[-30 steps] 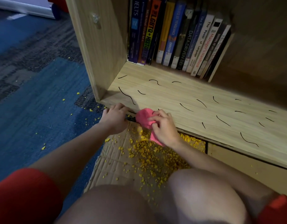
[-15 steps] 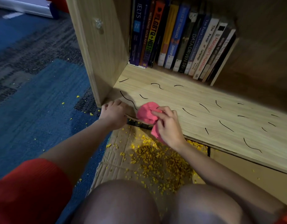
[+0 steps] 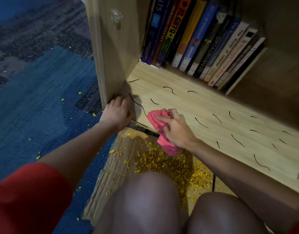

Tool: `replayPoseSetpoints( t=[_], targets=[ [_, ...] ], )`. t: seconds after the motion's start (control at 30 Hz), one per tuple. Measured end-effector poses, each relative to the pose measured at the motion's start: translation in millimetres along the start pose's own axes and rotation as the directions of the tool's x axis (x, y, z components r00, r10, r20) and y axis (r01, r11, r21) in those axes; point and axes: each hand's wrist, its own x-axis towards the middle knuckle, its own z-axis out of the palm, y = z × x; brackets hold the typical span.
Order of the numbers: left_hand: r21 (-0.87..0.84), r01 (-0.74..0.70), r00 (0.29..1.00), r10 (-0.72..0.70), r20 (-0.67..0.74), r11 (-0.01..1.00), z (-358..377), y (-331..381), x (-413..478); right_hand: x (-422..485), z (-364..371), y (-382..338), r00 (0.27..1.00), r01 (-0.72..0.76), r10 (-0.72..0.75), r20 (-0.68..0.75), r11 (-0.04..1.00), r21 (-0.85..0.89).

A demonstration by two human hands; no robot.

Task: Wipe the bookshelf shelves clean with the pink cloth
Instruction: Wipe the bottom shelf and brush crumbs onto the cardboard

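The wooden shelf board (image 3: pixel 187 105) of the bookshelf carries several black curved marks. My right hand (image 3: pixel 176 127) grips the crumpled pink cloth (image 3: pixel 156 119) and presses it on the shelf's front left part; a tail of the cloth hangs over the front edge. My left hand (image 3: pixel 117 112) rests with curled fingers at the shelf's front left corner, against the side panel (image 3: pixel 111 53). What its fingers hold, if anything, is hidden.
A row of several books (image 3: pixel 201 39) stands at the back of the shelf. Below the edge lies flat cardboard (image 3: pixel 115 166) strewn with yellow crumbs (image 3: pixel 167 162). Blue carpet (image 3: pixel 35 115) spreads to the left. My knees fill the bottom of the view.
My right hand has carried the pink cloth from the front edge up onto the shelf board. The left hand shifted slightly toward the corner. The camera moved closer.
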Motion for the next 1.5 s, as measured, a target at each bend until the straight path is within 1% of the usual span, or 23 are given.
replayPoseSetpoints(
  t=[0.07, 0.17, 0.23, 0.3, 0.43, 0.5, 0.6, 0.67, 0.73, 0.83, 0.93, 1.0, 1.07, 1.2, 1.33, 1.43, 1.5],
  targets=[
    [0.023, 0.01, 0.998, -0.012, 0.065, 1.0, -1, 2, 4, 5, 1, -7, 0.999, -0.003, 0.007, 0.039, 0.996, -0.091],
    [0.042, 0.048, 0.993, -0.052, 0.108, 0.998, -3, 10, 9, 10, 7, -11, 0.999, -0.033, 0.034, 0.006, 0.99, -0.138],
    [0.04, 0.059, 0.99, -0.063, 0.129, 0.997, -4, 14, 11, 11, 9, -9, 1.0, -0.015, 0.011, -0.021, 0.985, -0.174],
    [0.037, 0.055, 0.988, -0.06, 0.14, 0.998, -5, 15, 11, 13, 7, -8, 1.0, -0.005, 0.001, -0.024, 0.987, -0.16],
    [0.007, 0.072, 0.986, -0.072, 0.151, 0.997, -3, 15, 8, 14, -3, -12, 0.999, 0.027, -0.019, 0.048, 0.987, -0.16],
    [0.005, 0.073, 0.989, -0.073, 0.132, 0.997, -2, 15, 9, 15, -3, -10, 1.0, 0.016, -0.012, 0.024, 0.988, -0.154],
    [0.011, 0.084, 0.989, -0.085, 0.124, 0.996, 1, 15, 7, 14, 8, -12, 0.997, -0.057, 0.051, -0.055, 0.993, -0.105],
    [0.023, 0.088, 0.988, -0.09, 0.128, 0.996, 1, 15, 7, 12, 17, -14, 0.994, -0.081, 0.071, -0.085, 0.989, -0.123],
    [0.05, 0.082, 0.985, -0.089, 0.148, 0.995, -3, 15, 8, 7, 24, -15, 0.992, -0.098, 0.089, -0.085, 0.989, -0.109],
    [0.1, 0.132, 0.973, -0.148, 0.177, 0.986, -7, 18, 8, 5, 27, -13, 0.992, -0.096, 0.089, -0.087, 0.992, -0.078],
    [0.17, 0.154, 0.965, -0.186, 0.187, 0.973, -9, 24, 11, 8, 27, -17, 0.99, -0.124, 0.121, -0.066, 0.991, -0.042],
    [0.155, 0.165, 0.957, -0.196, 0.214, 0.974, -8, 25, 12, 11, 26, -23, 0.988, -0.147, 0.143, -0.06, 0.986, -0.08],
    [0.158, 0.145, 0.957, -0.179, 0.229, 0.977, -8, 26, 16, 11, 26, -24, 0.987, -0.144, 0.135, -0.083, 0.982, -0.12],
    [0.178, 0.105, 0.952, -0.15, 0.265, 0.978, -9, 25, 15, 8, 23, -27, 0.992, -0.127, 0.121, -0.044, 0.976, -0.178],
    [0.174, 0.094, 0.94, -0.145, 0.309, 0.98, -10, 26, 19, 10, 20, -30, 0.987, -0.152, 0.157, 0.018, 0.974, -0.169],
    [0.148, 0.099, 0.94, -0.141, 0.31, 0.984, -8, 23, 20, 13, 15, -23, 0.988, -0.121, 0.134, 0.071, 0.979, -0.164],
    [0.123, 0.077, 0.935, -0.115, 0.335, 0.989, -10, 21, 19, 14, 14, -21, 0.989, -0.107, 0.12, 0.086, 0.983, -0.147]
  ],
)
